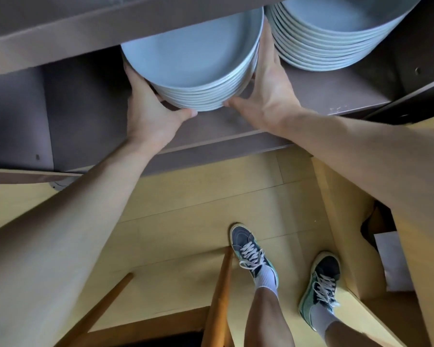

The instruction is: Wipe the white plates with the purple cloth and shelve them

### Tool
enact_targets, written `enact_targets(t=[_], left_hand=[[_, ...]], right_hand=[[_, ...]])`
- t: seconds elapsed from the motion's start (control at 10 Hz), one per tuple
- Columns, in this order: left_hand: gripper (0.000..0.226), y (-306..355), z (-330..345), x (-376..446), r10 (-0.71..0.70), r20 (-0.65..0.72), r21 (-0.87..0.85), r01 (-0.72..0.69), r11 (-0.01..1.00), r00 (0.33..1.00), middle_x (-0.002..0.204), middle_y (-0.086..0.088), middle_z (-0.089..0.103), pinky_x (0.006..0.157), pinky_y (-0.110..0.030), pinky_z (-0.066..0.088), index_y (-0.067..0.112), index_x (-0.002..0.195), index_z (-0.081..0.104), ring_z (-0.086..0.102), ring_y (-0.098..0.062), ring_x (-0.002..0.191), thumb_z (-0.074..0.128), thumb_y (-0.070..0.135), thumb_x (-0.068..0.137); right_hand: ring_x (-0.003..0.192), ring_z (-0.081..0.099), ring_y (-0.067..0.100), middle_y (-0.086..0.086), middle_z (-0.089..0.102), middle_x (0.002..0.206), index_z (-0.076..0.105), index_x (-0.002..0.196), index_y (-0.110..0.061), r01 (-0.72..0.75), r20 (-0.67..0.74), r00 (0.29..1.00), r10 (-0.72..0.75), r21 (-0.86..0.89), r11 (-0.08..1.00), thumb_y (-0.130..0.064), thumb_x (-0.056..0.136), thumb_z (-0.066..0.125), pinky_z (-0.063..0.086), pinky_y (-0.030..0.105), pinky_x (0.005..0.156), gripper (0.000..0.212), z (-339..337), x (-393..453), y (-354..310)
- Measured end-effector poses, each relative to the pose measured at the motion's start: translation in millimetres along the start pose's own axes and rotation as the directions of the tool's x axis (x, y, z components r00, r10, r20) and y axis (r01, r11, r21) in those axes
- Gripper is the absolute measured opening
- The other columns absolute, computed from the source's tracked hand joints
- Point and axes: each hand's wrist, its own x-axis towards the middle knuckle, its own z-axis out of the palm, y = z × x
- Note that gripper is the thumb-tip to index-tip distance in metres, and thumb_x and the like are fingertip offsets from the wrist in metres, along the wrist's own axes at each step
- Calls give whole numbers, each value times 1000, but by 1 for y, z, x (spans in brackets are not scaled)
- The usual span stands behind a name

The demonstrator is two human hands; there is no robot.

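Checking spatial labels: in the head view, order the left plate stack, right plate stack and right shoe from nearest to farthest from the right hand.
1. Left plate stack: right hand holds it.
2. Right plate stack: just beyond, on the shelf.
3. Right shoe: far below, on the floor.

no text, label, brand or number can be read anywhere.

Looks like a home dining or kitchen area to me. There's a brown shelf unit (311, 96) holding two stacks of white plates (191, 53), and below the unit a pale wood floor (186, 196) with wooden chair legs (218, 296).
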Motion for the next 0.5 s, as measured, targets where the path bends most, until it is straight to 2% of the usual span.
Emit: enact_targets(t=[0.1, 0.2, 0.3, 0.4, 0.5], left_hand=[[126, 1, 0, -6, 10, 17, 58, -11, 998, 1000, 149, 18, 46, 106, -33, 50, 26, 161, 7, 64, 0, 117, 92, 38, 68], [119, -1, 2, -19, -2, 15, 133, 0, 991, 1000, 157, 12, 41, 108, -39, 49, 28, 162, 1, 60, -9, 127, 83, 42, 77], [120, 4, 3, -36, -37, 37, 211, 28, 977, 999, 166, 6, 31, 111, -47, 46, 30, 163, -7, 50, -20, 139, 80, 40, 81], [119, 13, 3, -65, -55, 96, 249, 30, 968, 994, 169, -2, 24, 111, -48, 45, 34, 162, -13, 49, -28, 141, 78, 38, 85], [115, 25, 5, -102, -76, 115, 280, 40, 959, 990, 167, -4, 24, 111, -50, 45, 34, 162, -11, 49, -30, 141, 76, 41, 88]], right_hand=[[147, 37, 16, 3, -4, 172, -21, 160, -17, -17, 41, 999, 22, -121, 993, -35, 85, 82, 23, 14, 104, 129, -5, -1, -5], [139, 49, 18, 0, -7, 172, -25, 159, -22, -64, 36, 997, 72, -182, 981, -38, 88, 78, 28, 19, 99, 126, -8, -5, -10], [125, 62, 24, -2, -9, 172, -25, 159, -25, -92, 80, 991, 108, -184, 979, -28, 92, 74, 46, 33, 103, 119, -10, -15, -15], [123, 62, 27, -9, -11, 171, -25, 159, -30, -115, 151, 977, 148, -206, 972, -23, 96, 69, 51, 39, 99, 113, -15, -40, -14], [138, 50, 29, -12, -7, 171, -20, 160, -33, -110, 214, 963, 160, -229, 967, -21, 97, 66, 46, 44, 109, 108, -20, -76, -14]])
